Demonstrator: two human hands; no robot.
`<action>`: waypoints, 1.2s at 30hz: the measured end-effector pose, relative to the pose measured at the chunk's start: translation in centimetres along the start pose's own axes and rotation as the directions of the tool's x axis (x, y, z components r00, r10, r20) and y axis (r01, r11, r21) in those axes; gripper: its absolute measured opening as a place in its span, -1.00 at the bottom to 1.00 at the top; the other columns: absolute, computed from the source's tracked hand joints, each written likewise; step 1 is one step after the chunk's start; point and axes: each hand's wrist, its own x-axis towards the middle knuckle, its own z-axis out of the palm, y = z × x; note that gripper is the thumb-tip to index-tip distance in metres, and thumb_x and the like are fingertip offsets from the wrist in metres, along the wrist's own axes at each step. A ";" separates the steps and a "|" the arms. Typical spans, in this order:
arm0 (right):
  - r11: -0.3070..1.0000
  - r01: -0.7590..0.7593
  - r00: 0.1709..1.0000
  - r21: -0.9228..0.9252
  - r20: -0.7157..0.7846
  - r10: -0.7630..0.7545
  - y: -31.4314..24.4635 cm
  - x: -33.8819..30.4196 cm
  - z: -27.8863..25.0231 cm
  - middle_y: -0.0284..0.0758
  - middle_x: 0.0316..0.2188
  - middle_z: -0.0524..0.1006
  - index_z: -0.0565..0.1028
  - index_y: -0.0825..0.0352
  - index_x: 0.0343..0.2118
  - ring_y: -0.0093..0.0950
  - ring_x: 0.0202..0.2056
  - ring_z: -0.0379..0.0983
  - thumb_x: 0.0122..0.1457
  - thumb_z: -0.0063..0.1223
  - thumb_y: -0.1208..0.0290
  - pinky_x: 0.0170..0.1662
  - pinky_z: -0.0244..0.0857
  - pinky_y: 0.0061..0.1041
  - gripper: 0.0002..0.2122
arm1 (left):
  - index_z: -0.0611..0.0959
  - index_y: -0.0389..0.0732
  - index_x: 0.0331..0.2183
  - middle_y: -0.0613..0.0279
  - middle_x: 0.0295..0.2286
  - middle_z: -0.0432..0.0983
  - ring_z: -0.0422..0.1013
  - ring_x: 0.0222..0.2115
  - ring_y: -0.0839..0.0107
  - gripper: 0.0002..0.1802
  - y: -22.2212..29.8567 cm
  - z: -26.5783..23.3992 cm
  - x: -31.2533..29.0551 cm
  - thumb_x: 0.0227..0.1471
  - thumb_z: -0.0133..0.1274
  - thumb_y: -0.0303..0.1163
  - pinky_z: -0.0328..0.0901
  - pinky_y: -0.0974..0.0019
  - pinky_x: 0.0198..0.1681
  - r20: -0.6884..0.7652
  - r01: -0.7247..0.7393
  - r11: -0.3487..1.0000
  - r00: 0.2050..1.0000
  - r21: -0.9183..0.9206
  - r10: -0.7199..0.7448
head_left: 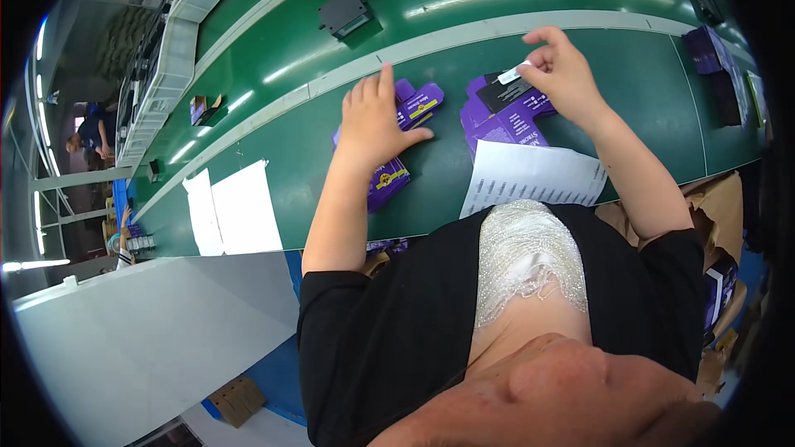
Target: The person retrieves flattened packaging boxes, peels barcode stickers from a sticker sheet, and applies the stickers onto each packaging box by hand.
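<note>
My left hand [371,122] lies with its fingers and thumb spread on a purple flattened carton [420,103], which it partly covers. To the right, my right hand [563,74] pinches a small white sticker [513,73] between thumb and finger. The sticker is over the dark panel of a second purple unfolded carton [503,122]; whether it touches the panel I cannot tell. Near my body, a white sheet with rows of printed labels [530,175] overlaps that carton's lower edge.
Blank white sheets [247,209] lie on the green table at left. Beyond the pale rail, a black box [344,13] and a small open purple box [204,109] sit on the green belt. Purple boxes [719,74] stand at far right, above a brown carton [719,209]. Other people are far left.
</note>
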 end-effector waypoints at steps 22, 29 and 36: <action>0.986 0.069 0.981 -0.149 0.188 -0.041 1.7 0.9 1.9 -0.33 -0.48 0.53 0.32 0.35 -0.03 -0.55 -0.43 0.44 0.09 0.17 0.57 -0.32 0.31 -0.53 -0.62 | 0.55 -0.40 -0.02 -0.15 0.06 0.39 0.26 0.12 -0.06 -0.41 8.0 2.7 -0.5 0.11 0.10 -0.07 0.13 -0.04 0.20 -0.069 -0.345 0.922 0.939 -0.174 0.338; 0.973 0.096 0.983 -0.211 0.171 -0.060 1.8 0.9 2.0 -0.29 -0.50 0.54 0.33 0.34 -0.04 -0.45 -0.45 0.46 0.09 0.18 0.54 -0.31 0.34 -0.46 -0.62 | 0.52 -0.35 0.02 -0.05 -0.03 0.42 0.30 0.04 0.01 -0.32 8.2 2.3 0.2 0.03 0.15 -0.01 0.18 -0.02 0.12 -0.073 -0.349 0.922 0.937 -0.166 0.341; 0.755 0.396 0.918 -0.523 0.210 -0.336 2.3 0.7 1.6 -0.28 -0.45 0.50 0.36 0.33 -0.03 -0.46 -0.41 0.43 0.05 0.12 0.62 -0.27 0.34 -0.48 -0.62 | 0.54 -0.33 0.03 0.00 -0.08 0.43 0.32 -0.02 0.05 -0.28 8.5 2.1 0.7 -0.02 0.17 0.02 0.18 -0.01 0.09 -0.049 -0.357 0.929 0.934 -0.096 0.353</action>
